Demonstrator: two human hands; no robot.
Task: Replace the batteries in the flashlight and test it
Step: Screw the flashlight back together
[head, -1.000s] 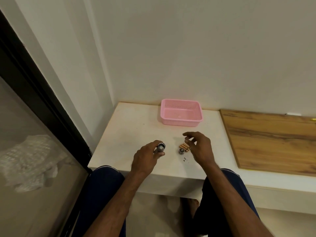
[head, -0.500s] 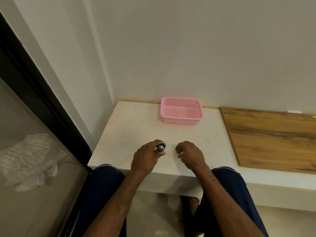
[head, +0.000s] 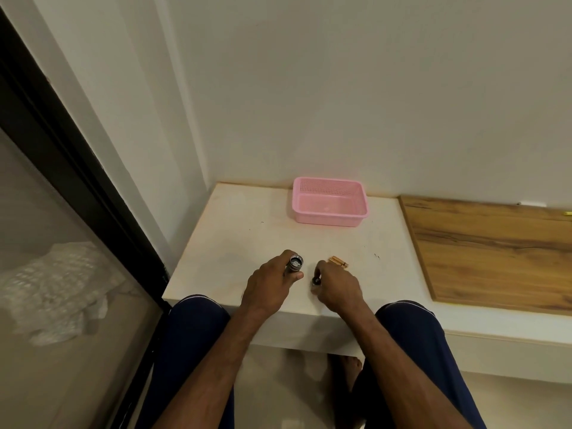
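Observation:
My left hand grips the dark metal flashlight body, with its open end pointing up and away from me. Just to its right, my right hand pinches a small dark round part, likely the flashlight's cap, low over the white ledge. A few copper-coloured batteries lie side by side on the ledge just beyond my right hand's fingers.
A pink plastic basket stands at the back of the ledge by the wall. A wooden board covers the ledge to the right. A black-framed glass door is on the left. My knees sit under the ledge's front edge.
My right hand came down from above the batteries, closed on the small dark part and drew it toward me, uncovering the batteries. My left hand kept the flashlight still.

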